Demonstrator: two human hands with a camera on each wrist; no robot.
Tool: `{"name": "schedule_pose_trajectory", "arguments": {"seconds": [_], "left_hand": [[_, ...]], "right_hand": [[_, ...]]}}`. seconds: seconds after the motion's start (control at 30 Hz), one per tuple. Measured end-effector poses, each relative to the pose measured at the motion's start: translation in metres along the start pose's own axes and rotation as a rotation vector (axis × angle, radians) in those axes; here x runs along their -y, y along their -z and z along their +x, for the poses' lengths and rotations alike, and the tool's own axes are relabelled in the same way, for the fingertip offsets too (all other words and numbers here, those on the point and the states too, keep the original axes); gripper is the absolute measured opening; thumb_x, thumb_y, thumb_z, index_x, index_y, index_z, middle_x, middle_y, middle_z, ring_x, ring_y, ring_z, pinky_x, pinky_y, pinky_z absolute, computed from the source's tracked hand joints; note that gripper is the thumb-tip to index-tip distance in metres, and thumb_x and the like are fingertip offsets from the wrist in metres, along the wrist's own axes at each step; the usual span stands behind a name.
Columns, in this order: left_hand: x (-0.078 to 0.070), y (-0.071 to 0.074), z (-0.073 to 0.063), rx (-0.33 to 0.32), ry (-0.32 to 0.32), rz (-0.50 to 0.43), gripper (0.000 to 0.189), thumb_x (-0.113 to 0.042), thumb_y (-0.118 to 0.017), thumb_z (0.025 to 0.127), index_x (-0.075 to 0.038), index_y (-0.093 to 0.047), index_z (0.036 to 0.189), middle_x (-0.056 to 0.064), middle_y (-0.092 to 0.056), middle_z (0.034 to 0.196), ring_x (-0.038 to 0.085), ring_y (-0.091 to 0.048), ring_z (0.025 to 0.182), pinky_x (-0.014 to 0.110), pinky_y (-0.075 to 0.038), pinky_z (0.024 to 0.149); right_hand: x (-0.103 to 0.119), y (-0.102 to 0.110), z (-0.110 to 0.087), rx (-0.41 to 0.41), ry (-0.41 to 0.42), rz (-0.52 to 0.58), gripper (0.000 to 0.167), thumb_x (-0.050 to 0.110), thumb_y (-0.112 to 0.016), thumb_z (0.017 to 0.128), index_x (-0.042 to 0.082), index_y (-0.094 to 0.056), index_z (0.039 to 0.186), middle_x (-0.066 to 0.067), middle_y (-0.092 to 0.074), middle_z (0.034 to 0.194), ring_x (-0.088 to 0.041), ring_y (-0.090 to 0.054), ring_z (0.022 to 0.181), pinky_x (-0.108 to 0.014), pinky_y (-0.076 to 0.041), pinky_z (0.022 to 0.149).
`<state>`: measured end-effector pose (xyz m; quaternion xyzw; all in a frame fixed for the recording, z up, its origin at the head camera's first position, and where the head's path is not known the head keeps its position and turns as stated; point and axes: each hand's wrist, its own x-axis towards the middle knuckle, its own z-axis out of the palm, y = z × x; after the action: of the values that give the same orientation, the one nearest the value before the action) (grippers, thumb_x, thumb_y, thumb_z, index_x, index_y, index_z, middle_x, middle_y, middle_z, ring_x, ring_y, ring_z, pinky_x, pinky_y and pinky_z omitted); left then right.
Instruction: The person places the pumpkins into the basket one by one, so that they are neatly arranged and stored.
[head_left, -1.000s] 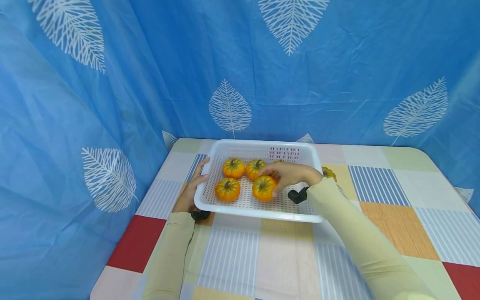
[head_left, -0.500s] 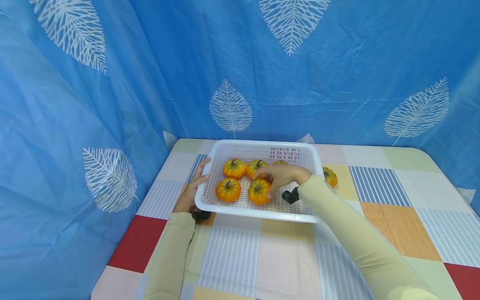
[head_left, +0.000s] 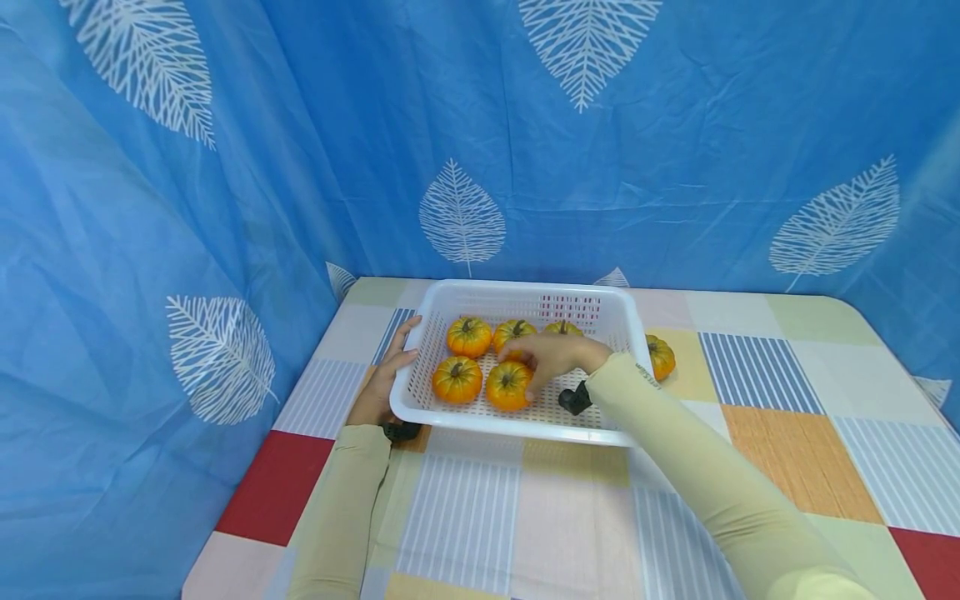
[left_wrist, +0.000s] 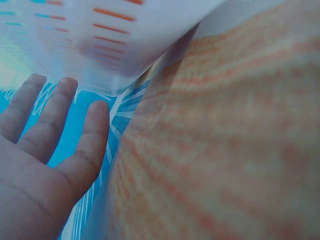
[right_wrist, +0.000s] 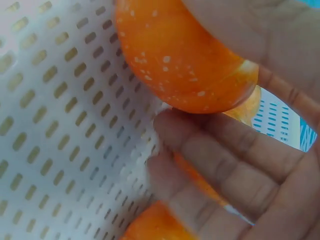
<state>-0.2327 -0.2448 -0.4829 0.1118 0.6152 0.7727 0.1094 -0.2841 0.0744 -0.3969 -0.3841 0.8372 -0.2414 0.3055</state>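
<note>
My right hand (head_left: 551, 358) is inside a white plastic basket (head_left: 517, 427), gripping a small orange pumpkin (head_left: 507, 387) in the front row. In the right wrist view, thumb and fingers lie around that pumpkin (right_wrist: 175, 60), close over the slotted floor. To its left sits another pumpkin (head_left: 457, 380). Behind them stand a back-left pumpkin (head_left: 468, 337), a middle one (head_left: 513, 333) and a right one (head_left: 562, 328), the last partly hidden by my hand. My left hand (head_left: 381, 379) rests against the basket's left end, its fingers (left_wrist: 92, 135) extended along the wall.
One more pumpkin (head_left: 660, 358) is on the table just outside the basket's right end, partly covered by my right sleeve. A patchwork cloth (head_left: 570, 517) covers the table. Blue leaf-print curtains (head_left: 375, 125) hang behind and to the left.
My right hand has moved left inside the basket, bringing the gripped pumpkin closer to the front-left one. The left hand and basket stay in place.
</note>
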Motion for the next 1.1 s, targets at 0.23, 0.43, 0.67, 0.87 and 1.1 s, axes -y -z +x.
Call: {"name": "schedule_pose_trajectory", "arguments": {"seconds": [0.23, 0.43, 0.67, 0.87, 1.1], "left_hand": [[-0.0002, -0.0009, -0.0006, 0.005, -0.01, 0.006, 0.067, -0.022, -0.045, 0.104, -0.035, -0.022, 0.166, 0.008, -0.005, 0.18, 0.044, -0.02, 0.154, 0.075, -0.022, 0.121], [-0.0006, -0.0021, -0.0017, -0.006, -0.013, 0.002, 0.067, -0.023, -0.047, 0.105, -0.036, -0.022, 0.166, 0.003, -0.007, 0.18, 0.042, -0.02, 0.154, 0.074, -0.022, 0.122], [-0.0016, -0.0019, -0.0016, -0.007, -0.008, 0.005, 0.065, -0.022, -0.045, 0.105, -0.039, -0.025, 0.163, 0.005, -0.006, 0.179, 0.044, -0.021, 0.153, 0.074, -0.025, 0.12], [-0.0023, -0.0021, -0.0027, -0.01, -0.005, 0.015, 0.065, -0.022, -0.046, 0.105, -0.038, -0.023, 0.165, 0.005, -0.006, 0.18, 0.044, -0.02, 0.154, 0.074, -0.024, 0.121], [-0.0012, -0.0017, -0.0031, -0.018, 0.012, 0.001, 0.064, -0.023, -0.046, 0.105, -0.039, -0.025, 0.163, 0.005, -0.008, 0.179, 0.043, -0.022, 0.153, 0.073, -0.024, 0.121]], "right_hand": [[0.0023, -0.0012, 0.0019, -0.009, -0.054, -0.004, 0.073, 0.003, -0.086, 0.085, 0.007, -0.056, 0.152, -0.022, -0.051, 0.158, -0.042, -0.052, 0.14, -0.054, -0.045, 0.116], [0.001, -0.0015, 0.0022, -0.008, -0.095, -0.003, 0.074, 0.003, -0.084, 0.088, 0.009, -0.053, 0.154, -0.023, -0.056, 0.151, -0.038, -0.059, 0.131, -0.053, -0.048, 0.112], [0.0005, -0.0021, 0.0022, -0.017, -0.118, 0.005, 0.075, 0.002, -0.083, 0.087, 0.01, -0.052, 0.155, -0.023, -0.056, 0.151, -0.038, -0.061, 0.129, -0.053, -0.048, 0.112], [0.0029, -0.0005, 0.0009, -0.018, -0.134, 0.01, 0.077, 0.001, -0.081, 0.088, 0.01, -0.05, 0.158, -0.024, -0.055, 0.153, -0.04, -0.06, 0.132, -0.053, -0.048, 0.113], [0.0052, 0.0046, -0.005, -0.022, -0.107, 0.008, 0.076, 0.005, -0.081, 0.091, 0.006, -0.048, 0.159, -0.027, -0.055, 0.154, -0.043, -0.06, 0.133, -0.054, -0.05, 0.111]]}}
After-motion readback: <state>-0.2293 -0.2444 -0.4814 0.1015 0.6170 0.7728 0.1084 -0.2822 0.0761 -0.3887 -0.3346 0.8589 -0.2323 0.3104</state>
